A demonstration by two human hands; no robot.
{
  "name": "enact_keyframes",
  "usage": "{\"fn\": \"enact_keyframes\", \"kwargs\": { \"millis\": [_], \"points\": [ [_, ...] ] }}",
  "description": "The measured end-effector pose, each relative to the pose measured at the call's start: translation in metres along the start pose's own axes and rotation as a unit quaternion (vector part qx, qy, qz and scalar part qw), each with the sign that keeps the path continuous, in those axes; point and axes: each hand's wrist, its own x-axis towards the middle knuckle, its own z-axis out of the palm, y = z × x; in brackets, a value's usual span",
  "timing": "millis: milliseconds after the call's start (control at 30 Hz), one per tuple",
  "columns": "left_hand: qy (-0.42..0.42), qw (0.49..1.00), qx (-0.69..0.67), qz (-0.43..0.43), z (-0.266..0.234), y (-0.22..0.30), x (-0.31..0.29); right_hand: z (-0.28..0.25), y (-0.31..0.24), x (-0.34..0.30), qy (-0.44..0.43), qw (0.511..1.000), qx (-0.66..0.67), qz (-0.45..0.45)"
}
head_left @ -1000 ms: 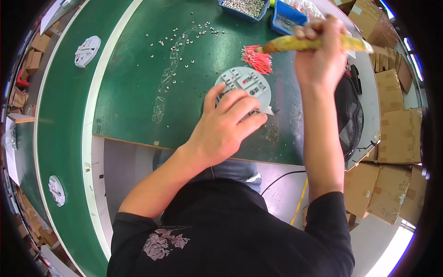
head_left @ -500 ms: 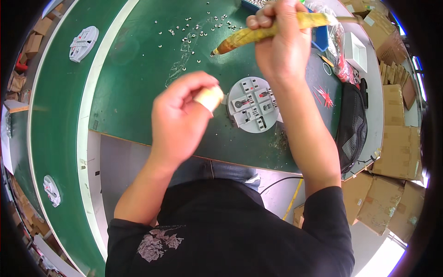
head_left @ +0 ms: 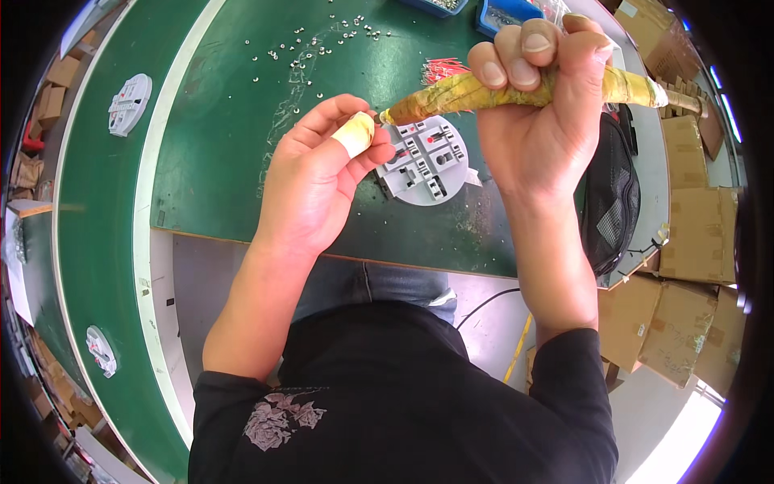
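My right hand [head_left: 548,121] is closed round a long tool wrapped in yellow tape [head_left: 451,97], held tilted above the table. The tool narrows to a brownish end at the left, and a thin cord-like tail leaves its right end. My left hand [head_left: 318,173] is pinched closed at the tool's tip, its thumb wrapped in pale yellow tape. Whatever sits between those fingertips is too small or hidden to make out. Below the tool is a round light-grey plastic part [head_left: 427,165] with slots and small dark and red pieces, partly covered by my left fingers and the tool.
Small metal pieces [head_left: 302,52] lie scattered on the green table [head_left: 218,153]. Red wires [head_left: 443,69] are bunched behind the tool. Blue trays [head_left: 500,14] stand at the back, a black mesh bag [head_left: 609,198] at right. Similar grey parts [head_left: 129,105] sit on the green strip at left.
My left hand has moved up and slightly right to meet the tool's tip. My right hand has brought the tool right and down, uncovering red wires behind it.
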Motion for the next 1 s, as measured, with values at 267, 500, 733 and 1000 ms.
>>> {"fn": "enact_keyframes", "kwargs": {
  "millis": [267, 500, 733, 1000],
  "points": [
    [-0.195, 0.98, 0.024, 0.016, 0.002, -0.001, 0.01, -0.014, -0.028, 0.005, -0.02, 0.996, 0.035, 0.074],
    [-0.161, 0.588, 0.712, 0.35, 0.024, -0.026, 0.01, -0.041, -0.042, 0.012, -0.012, 0.993, 0.106, 0.042],
    [-0.147, 0.685, 0.642, 0.31, 0.021, -0.016, 0.015, -0.036, -0.052, 0.004, 0.099, 0.988, -0.114, -0.04],
    [-0.161, 0.656, 0.68, 0.284, 0.025, -0.027, 0.021, -0.051, -0.038, 0.007, -0.023, 0.998, -0.053, 0.01]
  ]
}}
